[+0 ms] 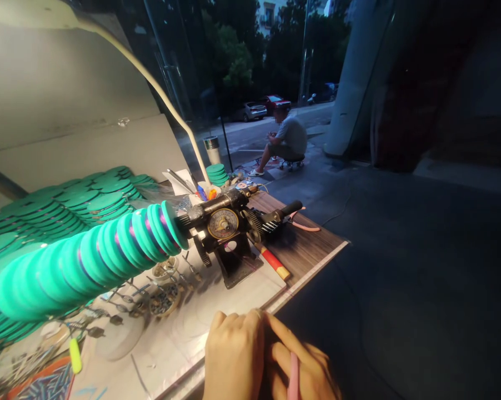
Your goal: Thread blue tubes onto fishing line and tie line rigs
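Observation:
My left hand is closed in a fist at the front edge of the table, knuckles up; whatever its fingers hold is hidden. Right beside it, my right hand is curled round a tool with a pink handle, whose working end cannot be seen. The two hands touch at the fingertips. Beyond them stands a black hand-crank winding machine with a round counter dial. A long row of green discs is threaded on its shaft, with dark purple windings showing between some of them.
Stacked green discs fill the table's left. Near the machine lie a red-handled tool, pink handles and a bowl of small metal parts. An orange tray holds metal pins. A lamp arm arches above. Outside, a person sits.

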`<act>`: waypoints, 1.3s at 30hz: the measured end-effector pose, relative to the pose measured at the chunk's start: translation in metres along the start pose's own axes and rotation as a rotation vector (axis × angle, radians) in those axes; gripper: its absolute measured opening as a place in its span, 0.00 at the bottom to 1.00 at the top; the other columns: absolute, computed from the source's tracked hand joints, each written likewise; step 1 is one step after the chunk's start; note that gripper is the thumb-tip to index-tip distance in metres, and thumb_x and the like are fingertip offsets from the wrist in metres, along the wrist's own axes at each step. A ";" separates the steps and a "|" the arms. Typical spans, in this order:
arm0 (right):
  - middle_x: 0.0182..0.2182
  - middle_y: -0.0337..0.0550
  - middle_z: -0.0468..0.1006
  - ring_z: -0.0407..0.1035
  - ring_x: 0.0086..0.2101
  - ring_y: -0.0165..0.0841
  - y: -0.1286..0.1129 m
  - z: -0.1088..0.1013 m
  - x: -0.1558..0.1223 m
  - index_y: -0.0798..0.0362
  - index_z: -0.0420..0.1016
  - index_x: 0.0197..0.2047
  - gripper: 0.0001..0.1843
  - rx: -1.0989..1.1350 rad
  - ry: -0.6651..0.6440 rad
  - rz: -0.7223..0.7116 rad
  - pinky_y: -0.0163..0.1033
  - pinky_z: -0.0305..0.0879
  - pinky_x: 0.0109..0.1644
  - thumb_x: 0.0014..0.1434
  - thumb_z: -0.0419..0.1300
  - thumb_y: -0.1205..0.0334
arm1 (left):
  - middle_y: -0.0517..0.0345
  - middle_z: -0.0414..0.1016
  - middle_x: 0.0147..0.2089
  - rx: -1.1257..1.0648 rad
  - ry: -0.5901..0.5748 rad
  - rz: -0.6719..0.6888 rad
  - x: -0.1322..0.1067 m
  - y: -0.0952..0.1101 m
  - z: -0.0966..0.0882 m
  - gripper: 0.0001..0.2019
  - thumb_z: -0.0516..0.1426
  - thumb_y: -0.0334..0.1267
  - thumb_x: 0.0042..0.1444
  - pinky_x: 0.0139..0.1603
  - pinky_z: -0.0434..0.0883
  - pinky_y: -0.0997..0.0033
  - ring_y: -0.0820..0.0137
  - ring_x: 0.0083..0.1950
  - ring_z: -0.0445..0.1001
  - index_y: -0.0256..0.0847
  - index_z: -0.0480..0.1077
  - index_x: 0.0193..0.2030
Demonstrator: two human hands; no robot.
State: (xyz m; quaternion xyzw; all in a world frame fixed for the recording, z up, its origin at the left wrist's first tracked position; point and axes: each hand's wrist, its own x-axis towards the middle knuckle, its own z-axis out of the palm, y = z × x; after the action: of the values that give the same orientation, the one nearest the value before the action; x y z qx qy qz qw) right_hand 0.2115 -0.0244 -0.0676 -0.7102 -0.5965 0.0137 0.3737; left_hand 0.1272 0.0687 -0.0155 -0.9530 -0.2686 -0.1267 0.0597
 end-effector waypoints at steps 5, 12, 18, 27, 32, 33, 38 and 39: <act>0.48 0.44 0.73 0.73 0.22 0.31 0.003 0.007 -0.003 0.50 0.71 0.25 0.13 -0.049 0.123 -0.030 0.34 0.68 0.29 0.45 0.46 0.71 | 0.63 0.70 0.17 -0.002 0.025 -0.001 0.001 0.001 0.000 0.09 0.60 0.25 0.44 0.23 0.62 0.66 0.67 0.18 0.67 0.39 0.65 0.21; 0.46 0.41 0.75 0.70 0.19 0.30 0.005 0.009 -0.004 0.49 0.68 0.23 0.11 -0.136 0.144 -0.076 0.34 0.65 0.25 0.43 0.48 0.72 | 0.61 0.68 0.18 -0.031 0.105 0.085 -0.010 -0.006 0.001 0.04 0.53 0.27 0.51 0.22 0.60 0.67 0.67 0.18 0.66 0.37 0.65 0.27; 0.47 0.41 0.74 0.67 0.16 0.28 0.004 0.006 -0.002 0.49 0.67 0.21 0.09 -0.164 0.161 -0.090 0.34 0.63 0.23 0.45 0.50 0.72 | 0.59 0.70 0.20 -0.045 0.246 0.149 -0.015 -0.011 -0.001 0.13 0.42 0.31 0.60 0.22 0.59 0.69 0.68 0.18 0.67 0.38 0.65 0.32; 0.46 0.39 0.75 0.66 0.15 0.30 0.001 0.014 -0.004 0.48 0.67 0.20 0.12 -0.137 0.243 -0.018 0.36 0.60 0.23 0.45 0.46 0.70 | 0.62 0.63 0.16 -0.024 0.211 0.105 -0.022 -0.013 0.001 0.16 0.41 0.30 0.60 0.22 0.57 0.69 0.68 0.17 0.63 0.41 0.60 0.23; 0.48 0.40 0.73 0.68 0.19 0.29 -0.001 0.006 -0.005 0.48 0.68 0.23 0.11 -0.148 0.116 -0.004 0.35 0.63 0.29 0.47 0.48 0.71 | 0.62 0.64 0.19 0.009 0.096 0.105 -0.026 -0.016 0.004 0.11 0.46 0.29 0.57 0.23 0.58 0.69 0.68 0.19 0.64 0.41 0.60 0.25; 0.48 0.40 0.73 0.68 0.20 0.29 -0.001 0.005 -0.005 0.48 0.68 0.23 0.11 -0.148 0.110 0.000 0.35 0.64 0.29 0.47 0.49 0.71 | 0.62 0.63 0.19 0.014 0.074 0.108 -0.026 -0.016 0.004 0.10 0.47 0.29 0.56 0.24 0.58 0.69 0.68 0.19 0.63 0.41 0.60 0.24; 0.45 0.40 0.75 0.68 0.19 0.30 -0.001 0.006 -0.005 0.48 0.68 0.24 0.10 -0.152 0.081 0.007 0.36 0.64 0.28 0.47 0.49 0.71 | 0.61 0.63 0.20 0.024 0.044 0.051 -0.026 -0.013 0.003 0.10 0.47 0.29 0.55 0.25 0.58 0.67 0.67 0.21 0.63 0.41 0.59 0.23; 0.45 0.40 0.75 0.68 0.20 0.30 -0.001 0.004 -0.005 0.48 0.68 0.24 0.10 -0.140 0.073 0.003 0.36 0.65 0.28 0.47 0.49 0.71 | 0.61 0.64 0.20 0.018 0.052 0.054 -0.025 -0.013 0.003 0.11 0.47 0.29 0.55 0.25 0.58 0.67 0.67 0.21 0.63 0.41 0.60 0.23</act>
State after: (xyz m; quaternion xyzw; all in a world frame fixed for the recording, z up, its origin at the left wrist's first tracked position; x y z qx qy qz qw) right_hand 0.2077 -0.0263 -0.0719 -0.7355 -0.5807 -0.0533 0.3449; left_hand 0.1003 0.0673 -0.0244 -0.9557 -0.2423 -0.1476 0.0786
